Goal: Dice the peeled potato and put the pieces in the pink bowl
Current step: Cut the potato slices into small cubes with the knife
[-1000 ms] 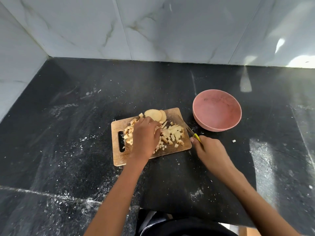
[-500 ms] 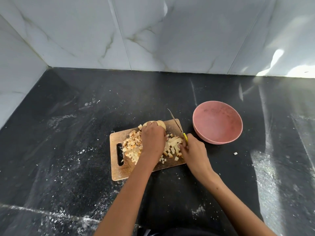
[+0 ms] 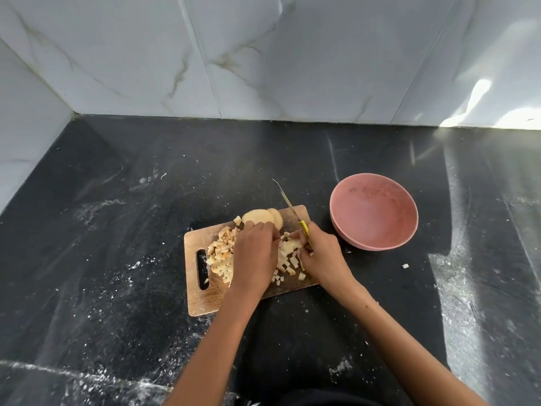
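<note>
Since half a second ago your right hand [image 3: 323, 256] has slid in over the small rectangular wooden cutting board [image 3: 205, 300] until it nearly meets your left hand [image 3: 255, 256], and the thin-bladed knife with the yellow handle [image 3: 289, 207] now points away toward 11 o'clock.

Head view: your right hand is closed around the knife handle. Your left hand is cupped, fingers curled down over the pale diced potato pieces [image 3: 221, 254] heaped at the board's centre; whether it pinches anything underneath I cannot tell. Uncut round potato slices [image 3: 262, 217] lie at the board's 12 o'clock edge, just past your left fingertips. The round pink plastic bowl [image 3: 373, 210] stands off the board at 2 o'clock, empty of potato.

Risks, as I judge them: your hands are crowded, so swinging the blade down could nick your left fingers. Cubes sit close to the board's 5 o'clock edge, and a careless sweep would push them onto the black stone counter [image 3: 117, 230], where one stray potato cube [image 3: 405, 266] already lies at 3 o'clock.

No brand, label or writing is readable anywhere.
</note>
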A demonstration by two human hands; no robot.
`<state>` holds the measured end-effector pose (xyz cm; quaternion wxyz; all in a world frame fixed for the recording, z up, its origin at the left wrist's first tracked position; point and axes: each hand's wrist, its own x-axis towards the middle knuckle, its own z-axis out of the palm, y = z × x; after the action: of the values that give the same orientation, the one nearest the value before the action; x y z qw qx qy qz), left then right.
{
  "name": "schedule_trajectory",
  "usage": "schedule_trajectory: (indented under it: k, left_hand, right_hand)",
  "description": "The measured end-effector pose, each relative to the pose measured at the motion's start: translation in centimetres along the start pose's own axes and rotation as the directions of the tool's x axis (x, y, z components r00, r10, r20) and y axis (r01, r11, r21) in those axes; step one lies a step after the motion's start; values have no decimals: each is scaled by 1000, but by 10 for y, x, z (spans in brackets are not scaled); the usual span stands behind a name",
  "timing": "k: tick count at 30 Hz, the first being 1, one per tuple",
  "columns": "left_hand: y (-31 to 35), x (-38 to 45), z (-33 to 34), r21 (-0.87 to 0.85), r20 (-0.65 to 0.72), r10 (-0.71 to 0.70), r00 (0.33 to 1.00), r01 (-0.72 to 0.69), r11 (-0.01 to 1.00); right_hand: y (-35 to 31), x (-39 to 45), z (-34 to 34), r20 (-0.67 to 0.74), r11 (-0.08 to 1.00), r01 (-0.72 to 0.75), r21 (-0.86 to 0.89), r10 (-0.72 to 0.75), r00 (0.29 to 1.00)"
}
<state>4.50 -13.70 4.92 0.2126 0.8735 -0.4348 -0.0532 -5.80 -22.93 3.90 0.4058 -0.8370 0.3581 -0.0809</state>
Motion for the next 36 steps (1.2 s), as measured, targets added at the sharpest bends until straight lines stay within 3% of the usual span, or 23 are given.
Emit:
schedule_trajectory:
  k: [5,8,13,18,24,28,36]
  left_hand:
    - [-11,-20,-12,-297,-59,-191,980,165,941]
    - [-13,-34,-19,-437,-66,-267,962,212,874]
    - [-12,-51,-22,-532,-50,-341,939,264,805]
    - [-11,-63,-26,-559,-69,-362,930,265,786]
    - [-13,-73,-30,-580,-87,-384,919,267,769]
    - [-13,-73,-27,-565,-75,-357,931,256,785]
    - [-8,-71,-19,-522,-64,-315,947,238,819]
  right_hand:
    - [14,-20,-14,-90,1000,8,13,-6,996]
    - [25,-39,-16,-51,998,-52,-32,50,997]
    - [16,-36,-3,-20,998,-30,-48,29,999]
    - [0,-24,9,19,997,83,-2,-83,996]
    - [16,-28,-7,-86,998,-4,67,10,996]
    - [11,-38,2,16,995,-102,-5,102,995]
    - [0,-30,21,-82,1000,-1,28,4,997]
